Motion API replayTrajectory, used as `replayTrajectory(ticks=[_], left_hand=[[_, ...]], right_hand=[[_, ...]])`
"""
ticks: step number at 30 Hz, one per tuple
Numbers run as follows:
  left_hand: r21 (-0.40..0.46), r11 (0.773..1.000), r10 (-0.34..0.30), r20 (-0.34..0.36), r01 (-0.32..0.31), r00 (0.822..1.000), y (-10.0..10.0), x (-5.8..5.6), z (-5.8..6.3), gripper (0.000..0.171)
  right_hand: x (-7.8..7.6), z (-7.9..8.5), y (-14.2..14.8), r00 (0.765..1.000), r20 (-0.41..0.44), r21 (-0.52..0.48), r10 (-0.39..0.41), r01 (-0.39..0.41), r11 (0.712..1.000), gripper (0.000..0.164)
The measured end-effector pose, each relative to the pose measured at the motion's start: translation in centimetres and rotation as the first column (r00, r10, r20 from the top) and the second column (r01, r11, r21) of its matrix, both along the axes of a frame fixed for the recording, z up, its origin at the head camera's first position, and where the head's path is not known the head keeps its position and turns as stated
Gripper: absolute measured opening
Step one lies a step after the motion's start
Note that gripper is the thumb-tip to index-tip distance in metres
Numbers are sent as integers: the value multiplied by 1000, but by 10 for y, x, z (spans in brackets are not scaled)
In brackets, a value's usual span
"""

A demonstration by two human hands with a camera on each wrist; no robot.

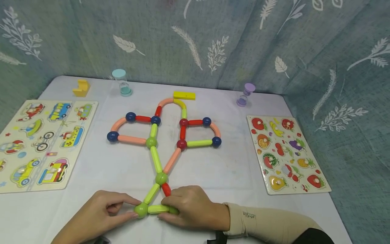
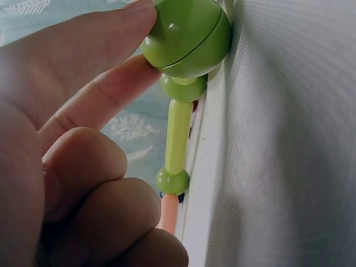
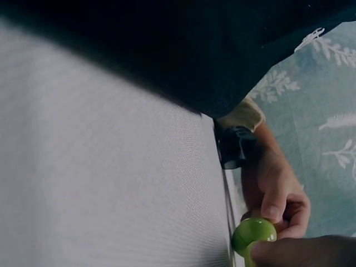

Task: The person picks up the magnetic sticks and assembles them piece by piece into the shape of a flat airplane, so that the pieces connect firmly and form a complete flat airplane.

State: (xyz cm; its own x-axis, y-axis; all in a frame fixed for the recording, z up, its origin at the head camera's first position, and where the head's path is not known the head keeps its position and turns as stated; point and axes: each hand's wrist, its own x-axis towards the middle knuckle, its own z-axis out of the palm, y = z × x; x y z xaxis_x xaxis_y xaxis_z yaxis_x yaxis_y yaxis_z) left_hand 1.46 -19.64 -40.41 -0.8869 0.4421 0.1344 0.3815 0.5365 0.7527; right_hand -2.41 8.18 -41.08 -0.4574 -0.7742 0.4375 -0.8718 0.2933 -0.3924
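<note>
A flat figure of magnetic rods and balls lies on the table. My left hand (image 1: 97, 211) pinches the green ball (image 1: 141, 210) at its lower left corner between thumb and index finger. In the left wrist view that glossy green ball (image 2: 189, 36) has a seam round it. My right hand (image 1: 193, 208) grips the short green rod (image 1: 156, 209) at its right end, fingers partly covering another green ball (image 1: 173, 210). A red rod (image 1: 166, 189) runs from the middle green ball (image 1: 161, 178) down to the right fingers. Another green rod (image 1: 151, 194) joins that ball to the left-held one.
Higher up, curved rods (image 1: 118, 124) and blue balls (image 1: 112, 136) form side loops. A vehicle puzzle board (image 1: 79, 142) lies left, a fruit puzzle board (image 1: 259, 152) right. Along the back stand a teal hourglass (image 1: 122, 83), purple hourglass (image 1: 245, 95), yellow block (image 1: 184, 95) and notched yellow piece (image 1: 81, 88).
</note>
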Motion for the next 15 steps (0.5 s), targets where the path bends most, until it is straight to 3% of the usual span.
replayTrajectory(ticks=[9, 15], left_hand=[[-14, 1000, 11, 11, -10, 1000, -1, 1, 2, 26], [-38, 999, 7, -1, -7, 1000, 2, 1, 3, 29]], right_hand=[[0, 5, -3, 999, 29, 3, 13, -13, 1000, 19], [-8, 7, 15, 982, 167, -14, 93, -92, 996, 29]])
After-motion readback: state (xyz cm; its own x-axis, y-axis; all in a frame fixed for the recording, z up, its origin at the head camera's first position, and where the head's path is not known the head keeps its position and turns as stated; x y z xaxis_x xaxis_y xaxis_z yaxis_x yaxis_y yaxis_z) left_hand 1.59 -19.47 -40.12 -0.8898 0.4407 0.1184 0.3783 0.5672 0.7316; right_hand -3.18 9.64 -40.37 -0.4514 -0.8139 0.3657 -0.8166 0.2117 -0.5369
